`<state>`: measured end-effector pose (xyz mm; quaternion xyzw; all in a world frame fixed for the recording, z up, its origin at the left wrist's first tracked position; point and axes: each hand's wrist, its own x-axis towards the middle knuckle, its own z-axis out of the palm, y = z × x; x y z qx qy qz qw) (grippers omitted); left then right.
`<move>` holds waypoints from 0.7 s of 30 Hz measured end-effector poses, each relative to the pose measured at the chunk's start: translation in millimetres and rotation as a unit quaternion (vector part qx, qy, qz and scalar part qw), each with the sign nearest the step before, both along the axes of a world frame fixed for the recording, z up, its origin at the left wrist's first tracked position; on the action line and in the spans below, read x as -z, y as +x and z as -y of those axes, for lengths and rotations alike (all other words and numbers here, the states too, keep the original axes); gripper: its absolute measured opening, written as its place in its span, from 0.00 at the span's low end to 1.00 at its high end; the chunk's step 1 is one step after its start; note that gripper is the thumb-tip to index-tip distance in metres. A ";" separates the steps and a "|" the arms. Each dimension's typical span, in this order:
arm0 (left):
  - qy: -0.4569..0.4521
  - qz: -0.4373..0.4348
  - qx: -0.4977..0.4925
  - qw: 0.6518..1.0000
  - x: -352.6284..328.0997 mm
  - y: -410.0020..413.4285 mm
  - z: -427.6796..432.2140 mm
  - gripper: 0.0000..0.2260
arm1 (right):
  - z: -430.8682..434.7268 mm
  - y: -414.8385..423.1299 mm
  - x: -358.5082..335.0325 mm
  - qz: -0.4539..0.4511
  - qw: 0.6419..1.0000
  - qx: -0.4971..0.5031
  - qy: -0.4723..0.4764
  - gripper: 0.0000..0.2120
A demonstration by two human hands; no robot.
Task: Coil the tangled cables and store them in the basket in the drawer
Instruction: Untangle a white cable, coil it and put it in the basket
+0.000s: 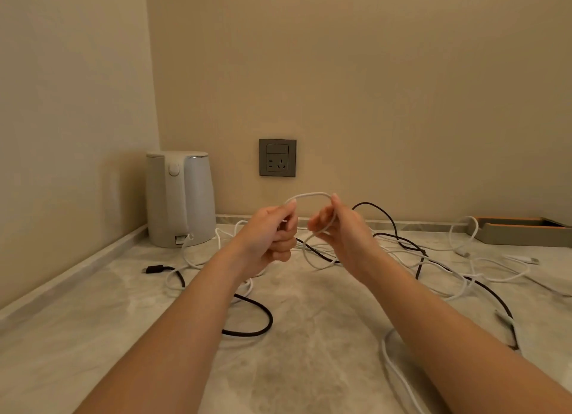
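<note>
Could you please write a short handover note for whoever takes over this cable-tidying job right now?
Left hand and right hand each pinch the white cable, holding one loop between them above the counter. Its remaining length trails into the tangle.
The black cable and other white cables lie uncoiled, crossing on the counter.
Done: only a first loop.
Left: finish this coil, coil the others, store all in the basket; drawer and basket are not in view.

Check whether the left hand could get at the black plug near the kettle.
Probably yes: the left hand grips the white cable, but nothing stands between it and the black plug on the counter.
</note>
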<state>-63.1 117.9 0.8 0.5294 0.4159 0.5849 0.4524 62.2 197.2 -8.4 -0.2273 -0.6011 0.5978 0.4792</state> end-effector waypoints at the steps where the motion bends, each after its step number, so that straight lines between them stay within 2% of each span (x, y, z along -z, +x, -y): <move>1: -0.003 0.042 0.016 0.999 -0.4 -1.3 0.4 0.20 | 2.4 -2.9 2.9 0.012 1.000 -0.017 -0.022 0.20; 3: -0.008 0.125 0.043 0.991 -1.4 -4.2 1.3 0.21 | 7.0 -9.1 8.7 0.035 0.996 -0.057 -0.064 0.16; 5: -0.006 0.193 0.063 0.979 -2.4 -5.5 2.2 0.23 | 9.7 -15.4 16.2 0.096 0.989 -0.093 -0.064 0.12; 8: 0.013 0.263 0.051 0.963 -4.8 -9.5 3.8 0.26 | 13.8 -23.1 25.8 0.239 0.964 -0.099 0.069 0.09; 9: 0.022 0.284 0.035 0.958 -5.8 -12.2 4.5 0.26 | 15.8 -24.6 26.5 0.300 0.940 -0.077 0.141 0.09; 11: 0.037 0.329 0.001 0.944 -7.0 -19.4 4.9 0.26 | 16.9 -24.4 27.4 0.424 0.859 -0.025 0.285 0.09; 13: 0.041 0.365 -0.033 0.930 -6.7 -28.7 4.6 0.24 | 20.2 -21.2 25.6 0.506 0.776 0.012 0.377 0.10; 14: 0.041 0.377 -0.048 0.924 -5.9 -33.4 4.1 0.22 | 23.6 -18.9 23.2 0.531 0.745 0.018 0.402 0.11; 19: 0.025 0.385 -0.117 0.915 -0.5 -48.8 -1.1 0.19 | 59.9 -7.0 -6.2 0.597 0.651 -0.035 0.469 0.10; 21: 0.020 0.367 -0.143 0.919 1.7 -53.3 -2.4 0.19 | 75.1 -5.7 -15.5 0.579 0.637 -0.046 0.507 0.11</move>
